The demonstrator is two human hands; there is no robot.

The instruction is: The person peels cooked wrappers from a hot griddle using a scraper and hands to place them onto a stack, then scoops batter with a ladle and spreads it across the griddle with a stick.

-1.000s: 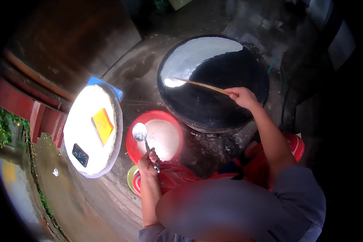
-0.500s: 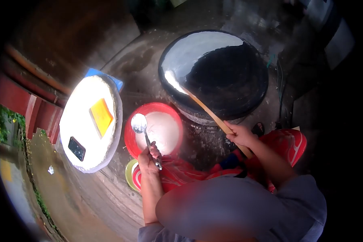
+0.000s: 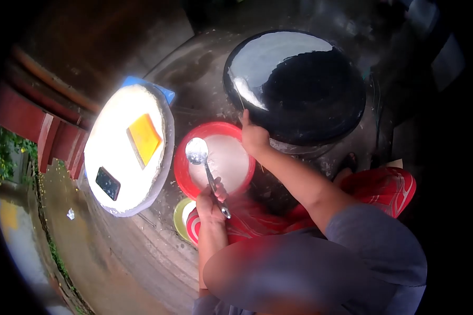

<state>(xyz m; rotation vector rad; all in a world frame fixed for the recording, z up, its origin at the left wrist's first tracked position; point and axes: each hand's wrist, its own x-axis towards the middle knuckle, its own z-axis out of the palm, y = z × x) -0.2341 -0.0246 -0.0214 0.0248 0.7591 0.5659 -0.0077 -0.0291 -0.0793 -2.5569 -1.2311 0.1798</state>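
My left hand [image 3: 211,206] is closed round the handle of a metal ladle [image 3: 196,151], whose bowl hangs over a red basin [image 3: 182,178] of creamy white liquid [image 3: 227,157]. With my right hand [image 3: 255,137] I grip a long flat wooden stick [image 3: 241,101], seen nearly edge-on, mostly hidden by the hand and forearm. Its tip meets a bright white strip [image 3: 253,96] at the near left of a big round black pan [image 3: 315,97]. A pale glossy crescent [image 3: 268,50] covers the pan's far left; I cannot tell whether it is film or reflection.
Left of the basin stands a round white-topped surface [image 3: 110,142] bearing a yellow-orange flat scraper-like piece [image 3: 145,138] and a phone [image 3: 108,184]. A blue object [image 3: 165,93] juts out behind it. A yellow-green bowl [image 3: 180,220] sits by my knee.
My right hand has moved left and forward to the pan's near left edge, and the stick has turned from broad side to edge. My left hand still holds the ladle above the basin.
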